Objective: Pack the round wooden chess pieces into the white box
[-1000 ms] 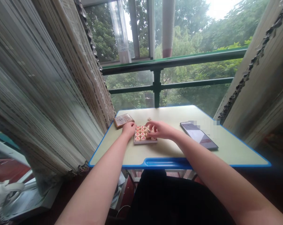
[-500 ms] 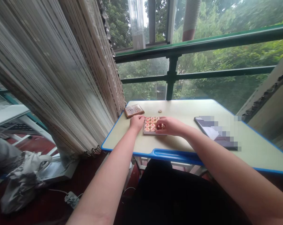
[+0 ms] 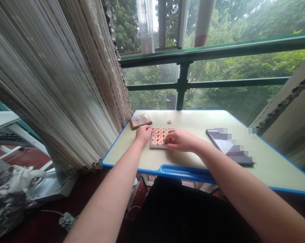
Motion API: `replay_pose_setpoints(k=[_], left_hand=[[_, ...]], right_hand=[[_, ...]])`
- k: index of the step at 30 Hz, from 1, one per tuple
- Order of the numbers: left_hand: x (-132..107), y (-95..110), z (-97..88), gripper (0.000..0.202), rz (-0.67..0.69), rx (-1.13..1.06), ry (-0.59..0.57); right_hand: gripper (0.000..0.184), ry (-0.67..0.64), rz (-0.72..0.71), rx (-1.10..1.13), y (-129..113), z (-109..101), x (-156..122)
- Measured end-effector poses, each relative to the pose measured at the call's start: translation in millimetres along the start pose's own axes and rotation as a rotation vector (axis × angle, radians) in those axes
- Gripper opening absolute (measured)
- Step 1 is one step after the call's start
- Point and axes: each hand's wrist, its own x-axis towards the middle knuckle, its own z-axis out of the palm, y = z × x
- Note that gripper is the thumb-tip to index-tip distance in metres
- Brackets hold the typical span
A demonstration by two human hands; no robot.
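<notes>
A shallow white-sided box point(image 3: 158, 146) of round wooden xiangqi pieces point(image 3: 160, 138), laid in rows with red characters, is on the desk before me. My left hand point(image 3: 143, 134) is closed at the box's left edge, its fingertips against the rim. Reaching over the right part of the box, my right hand point(image 3: 180, 140) has thumb and fingers curled around pieces there. It covers the box's right end, and its fingertips are partly hidden. Beyond the box, a single xiangqi piece point(image 3: 169, 122) lies on the desk.
A brown-edged lid or flat case point(image 3: 141, 121) lies at the desk's far left corner. On the right is a dark tablet point(image 3: 230, 148), partly pixelated. The pale desk point(image 3: 192, 118) has a blue rim and front groove. Curtains point(image 3: 112, 111) hang left; green railing point(image 3: 182, 81) stands behind.
The view has shifted slightly, so the desk sits a little lower and further left. My right hand's fingers have come down closer around the pieces. My left hand stays at the box edge.
</notes>
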Motion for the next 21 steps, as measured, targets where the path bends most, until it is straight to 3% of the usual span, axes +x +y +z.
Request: replay_pose_setpoints(k=[16,21], left_hand=[[-8,10,-2.7,0.019,0.058,0.113,0.011],[-9,13,-3.2,0.019,0.052,0.123,0.007]], right_hand=[[0.021,0.079,0.005,-0.031,2,3,2],[0.021,0.039,-0.004,-0.006,1,3,1]])
